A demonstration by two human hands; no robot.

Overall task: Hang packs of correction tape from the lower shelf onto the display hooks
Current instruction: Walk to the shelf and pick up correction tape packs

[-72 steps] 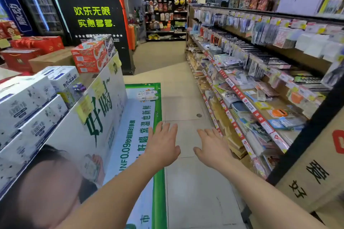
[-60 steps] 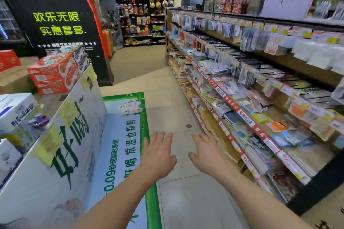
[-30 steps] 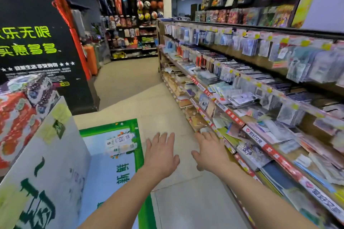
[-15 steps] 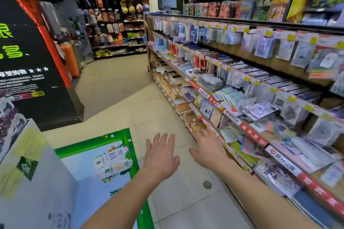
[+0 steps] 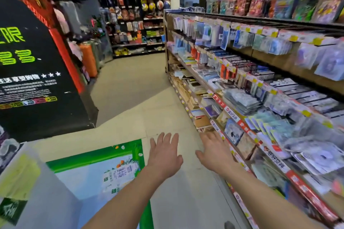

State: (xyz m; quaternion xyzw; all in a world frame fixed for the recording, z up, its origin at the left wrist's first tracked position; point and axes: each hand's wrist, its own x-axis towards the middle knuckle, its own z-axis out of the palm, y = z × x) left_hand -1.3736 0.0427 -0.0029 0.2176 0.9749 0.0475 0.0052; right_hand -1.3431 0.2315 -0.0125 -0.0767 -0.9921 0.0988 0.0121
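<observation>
Both hands out front over the tan tiled floor (image 5: 130,87), palms down, fingers spread, gripping nothing: left hand (image 5: 163,156), right hand (image 5: 214,151) beside the long red-edged stationery shelf (image 5: 232,117). Hooks and packs too blurry to pick out the correction tape.

Two bare forearms reach forward, side by side. The left hand (image 5: 164,156) is held palm down with its fingers (image 5: 168,138) spread and empty. The right hand (image 5: 216,152), just beside it, is also palm down, flat and empty, thumb angled toward the left hand.
</observation>
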